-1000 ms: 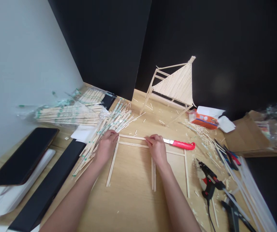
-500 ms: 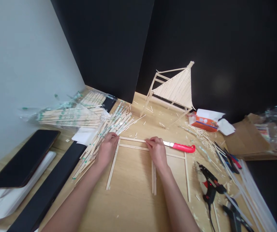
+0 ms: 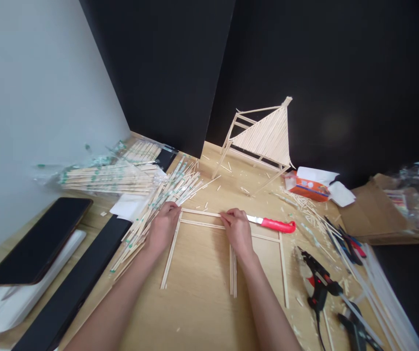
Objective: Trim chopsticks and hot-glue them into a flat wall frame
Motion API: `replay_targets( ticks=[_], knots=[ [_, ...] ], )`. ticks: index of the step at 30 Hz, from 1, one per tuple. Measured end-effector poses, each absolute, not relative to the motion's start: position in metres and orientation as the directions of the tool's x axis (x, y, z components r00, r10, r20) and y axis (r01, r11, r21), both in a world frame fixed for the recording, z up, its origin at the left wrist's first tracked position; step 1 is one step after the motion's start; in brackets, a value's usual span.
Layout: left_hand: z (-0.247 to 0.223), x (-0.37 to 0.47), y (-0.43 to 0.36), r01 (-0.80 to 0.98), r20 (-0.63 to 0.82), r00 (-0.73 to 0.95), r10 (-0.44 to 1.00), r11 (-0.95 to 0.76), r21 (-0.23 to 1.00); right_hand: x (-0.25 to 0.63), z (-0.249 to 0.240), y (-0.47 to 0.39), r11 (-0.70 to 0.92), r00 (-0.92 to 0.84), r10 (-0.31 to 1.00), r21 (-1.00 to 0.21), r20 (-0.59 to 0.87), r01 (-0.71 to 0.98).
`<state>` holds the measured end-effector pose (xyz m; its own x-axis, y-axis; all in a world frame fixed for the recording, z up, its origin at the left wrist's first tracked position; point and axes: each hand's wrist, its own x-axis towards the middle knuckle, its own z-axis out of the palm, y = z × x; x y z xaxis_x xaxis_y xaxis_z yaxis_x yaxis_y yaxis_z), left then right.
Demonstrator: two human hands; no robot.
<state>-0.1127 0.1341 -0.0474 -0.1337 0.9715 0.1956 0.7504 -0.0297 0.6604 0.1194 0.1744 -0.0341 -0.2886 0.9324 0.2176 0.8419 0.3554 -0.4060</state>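
My left hand (image 3: 164,223) pinches the left end of a thin wooden stick (image 3: 200,212) at the upper left corner of a stick frame. Closed on the same stick farther right is my right hand (image 3: 237,229). Below it runs a second crosswise stick (image 3: 202,224). Paired sticks (image 3: 169,258) form the left leg of the frame, and another leg (image 3: 284,270) stands at the right. Several sticks (image 3: 233,273) lie side by side under my right wrist. A knife with a red handle (image 3: 277,225) lies just beyond my right hand.
A stick model (image 3: 264,139) stands at the back. Left are loose sticks (image 3: 150,217), bagged sticks (image 3: 110,178), a phone (image 3: 39,239) and a black bar (image 3: 73,282). Right are a glue gun (image 3: 319,280), an orange box (image 3: 309,187), pliers (image 3: 348,243) and a cardboard box (image 3: 370,214).
The view has shifted very slightly. Both hands keep the same hold on the stick.
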Motion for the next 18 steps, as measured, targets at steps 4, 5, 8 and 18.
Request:
replay_targets(
  ticks=[4, 5, 8, 18],
  knots=[
    [-0.0501, -0.1135, 0.134, 0.756, 0.202, -0.131, 0.971, -0.034, 0.653, 0.1199, -0.0341, 0.1744, 0.358, -0.29, 0.931, -0.411, 0.22, 0.838],
    [-0.0507, -0.1136, 0.1339, 0.758, 0.203, -0.132, 0.97, -0.033, 0.652, 0.1201, -0.034, 0.1744, 0.359, -0.291, 0.931, -0.413, 0.22, 0.837],
    [-0.0518, -0.1134, 0.1338, 0.762, 0.207, -0.137, 0.969, -0.03, 0.647, 0.1206, -0.0338, 0.1743, 0.361, -0.293, 0.931, -0.422, 0.218, 0.832],
    [-0.0505, -0.1129, 0.1335, 0.775, 0.202, -0.136, 0.97, -0.023, 0.632, 0.1191, -0.0311, 0.1743, 0.371, -0.311, 0.928, -0.46, 0.204, 0.807]
  ],
)
